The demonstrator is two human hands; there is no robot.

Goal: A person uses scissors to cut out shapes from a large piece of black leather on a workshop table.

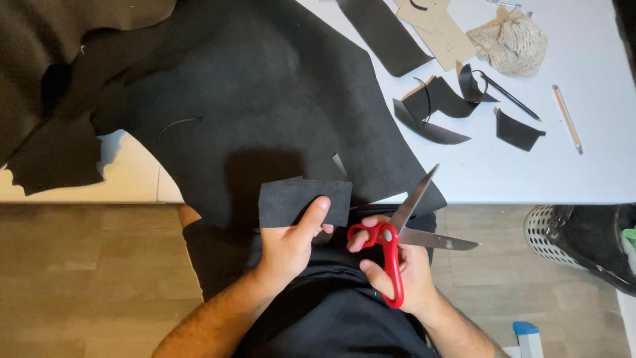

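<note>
Holding tight, the left hand (291, 242) pinches a small black piece (305, 201) between thumb and fingers, thumb on top. That grip keeps the piece flat and steady, just off the near edge of the table. The right hand (397, 268) has its fingers through the red handles of the scissors (397, 238). Both blades are spread wide apart, one pointing up and one pointing to the side, with nothing between them. They sit just beside the piece, not touching it.

Now from big to small. A big black sheet (265, 99) covers much of the white table (570, 172) and hangs over the near edge onto the person's lap. It looks soft and dull, like felt or suede. More dark cloth is heaped at the far left. The small black piece is the same stuff, shaped nearly like a box, with one little step in its top edge.

Black scraps (450, 109) lie on the right side of the table, some curled. A cream knitted pouch (510, 41) sits behind them, by tan card shapes (440, 26). A pencil (568, 119) lies alone near the right edge. A white basket (550, 235) stands on the floor.
</note>
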